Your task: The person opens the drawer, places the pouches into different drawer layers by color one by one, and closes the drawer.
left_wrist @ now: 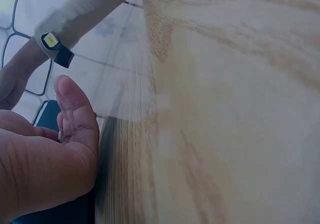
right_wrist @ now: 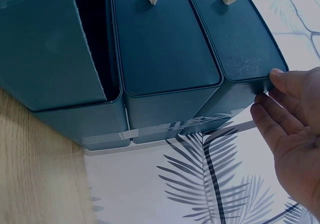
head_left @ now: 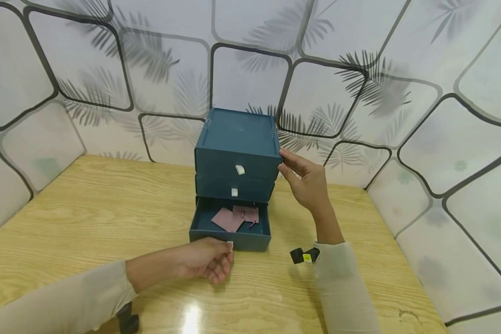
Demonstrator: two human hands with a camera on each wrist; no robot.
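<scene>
A dark blue unit of three stacked drawers stands on the wooden table against the patterned wall. Its bottom drawer is pulled out, showing pink pouches with dark cords inside. My left hand pinches the white pull tab on that drawer's front; in the left wrist view, the left hand hides most of the tab. My right hand touches the unit's upper right corner. Seen from the right wrist, the fingers of that hand are extended, with the thumb at the corner edge.
The upper two drawers, each with a white tab, are closed. Clear tape runs across the unit's side. Wallpaper with leaf prints rises behind the table. Small dark devices sit on both sleeves.
</scene>
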